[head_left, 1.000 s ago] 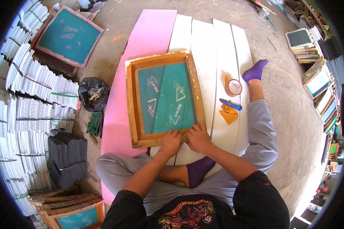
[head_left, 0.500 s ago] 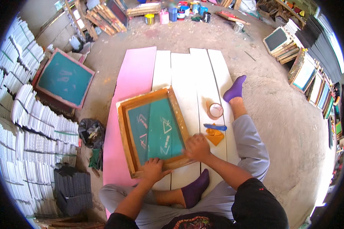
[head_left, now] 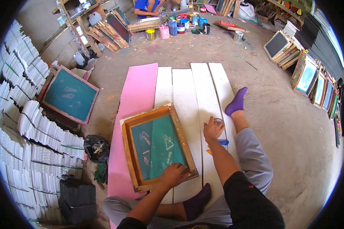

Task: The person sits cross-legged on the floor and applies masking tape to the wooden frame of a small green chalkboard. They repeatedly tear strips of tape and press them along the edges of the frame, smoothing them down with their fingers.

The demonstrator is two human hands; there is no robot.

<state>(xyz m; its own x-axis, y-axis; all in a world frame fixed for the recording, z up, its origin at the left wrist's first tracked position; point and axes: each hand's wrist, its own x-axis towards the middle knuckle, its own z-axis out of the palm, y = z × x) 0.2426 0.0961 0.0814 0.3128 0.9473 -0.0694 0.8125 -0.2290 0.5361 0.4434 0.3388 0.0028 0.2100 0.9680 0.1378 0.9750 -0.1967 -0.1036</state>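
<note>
A wooden-framed printing screen [head_left: 184, 147] with green mesh and pale letter-like markings lies slightly turned in front of me. My left hand [head_left: 174, 174] rests at its near side, fingers stretched over the rail and the mesh near the lower right corner. My right hand [head_left: 213, 129] is off the frame, fingers apart, right beside a small round cup [head_left: 219, 121]. The hand covers part of that cup, and whether they touch I cannot tell. Under my right wrist, a blue tool [head_left: 223, 142] and a sliver of an orange-yellow piece [head_left: 209, 152] stick out, mostly hidden.
White boards [head_left: 185, 87] and a pink board [head_left: 139, 89] lie beneath the screen. Stacked white sheets [head_left: 38, 141], a black bag [head_left: 96, 147] and another green screen [head_left: 70, 95] stand left. Paint cans [head_left: 180, 28] and a person in blue [head_left: 143, 7] are at the back; more frames [head_left: 305, 72] lean right.
My right hand has left the screen's right corner and moved up and right to the cup. My left hand has shifted right along the near rail. The view has tilted up, bringing a person into sight.
</note>
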